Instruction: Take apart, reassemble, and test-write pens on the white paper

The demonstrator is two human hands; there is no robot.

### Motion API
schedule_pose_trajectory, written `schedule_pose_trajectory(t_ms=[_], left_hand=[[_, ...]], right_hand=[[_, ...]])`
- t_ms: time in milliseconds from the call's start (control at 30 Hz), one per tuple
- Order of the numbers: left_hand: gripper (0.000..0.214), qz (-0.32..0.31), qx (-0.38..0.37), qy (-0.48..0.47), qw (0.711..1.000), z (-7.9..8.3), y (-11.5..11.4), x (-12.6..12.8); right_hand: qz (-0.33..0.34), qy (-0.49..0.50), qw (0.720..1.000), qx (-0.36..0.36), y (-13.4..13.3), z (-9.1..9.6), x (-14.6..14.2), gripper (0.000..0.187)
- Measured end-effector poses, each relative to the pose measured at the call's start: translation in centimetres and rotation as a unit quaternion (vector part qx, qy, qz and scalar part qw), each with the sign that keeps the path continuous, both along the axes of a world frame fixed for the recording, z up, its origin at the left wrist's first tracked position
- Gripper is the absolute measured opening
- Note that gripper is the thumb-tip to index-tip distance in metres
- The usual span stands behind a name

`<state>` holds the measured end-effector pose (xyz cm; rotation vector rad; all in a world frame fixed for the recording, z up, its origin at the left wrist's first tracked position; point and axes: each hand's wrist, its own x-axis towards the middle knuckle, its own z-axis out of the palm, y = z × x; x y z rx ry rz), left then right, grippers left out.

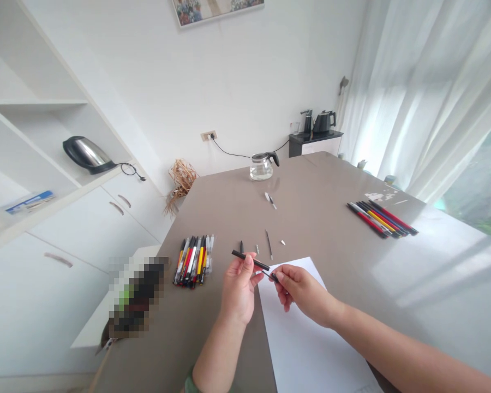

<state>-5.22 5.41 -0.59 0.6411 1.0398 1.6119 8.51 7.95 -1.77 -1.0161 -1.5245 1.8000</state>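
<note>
My left hand (238, 286) is closed round a black pen barrel (247, 258), held above the grey-brown table (331, 240). My right hand (300, 289) pinches the barrel's near end over a white sheet of paper (306, 349). Small loose pen parts lie just beyond the hands: a short black piece (241, 246), a thin refill (269, 244) and a tiny white bit (283, 242). A row of several mixed-colour pens (193, 260) lies to the left of my left hand.
A second group of red, black and yellow pens (381, 218) lies at the far right. A white pen (270, 200) and a glass kettle (262, 166) sit farther back. White shelves with a steel kettle (87, 154) stand at left. Curtains hang at right.
</note>
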Motion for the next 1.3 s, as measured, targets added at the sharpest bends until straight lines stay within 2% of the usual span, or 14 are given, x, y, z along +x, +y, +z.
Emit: schedule_pose_trajectory(t_ms=[267,500,867,1300], left_hand=[[0.022,0.008,-0.012,0.02,1.0,0.1,0.0,0.2],[0.026,-0.018,0.002,0.052,0.998,-0.3,-0.1,0.4],[0.028,-0.047,0.007,0.06,0.997,-1.3,-0.1,0.1],[0.026,-0.049,0.014,0.072,0.996,-1.7,0.0,0.0]], right_hand=[[-0.026,-0.001,0.999,0.035,0.0,0.0,0.4,0.024],[-0.023,-0.028,0.998,0.042,0.0,0.4,0.8,0.02],[-0.019,-0.011,1.0,0.007,0.1,-0.8,0.7,0.025],[-0.019,0.012,1.0,-0.018,0.0,-0.6,0.6,0.025]])
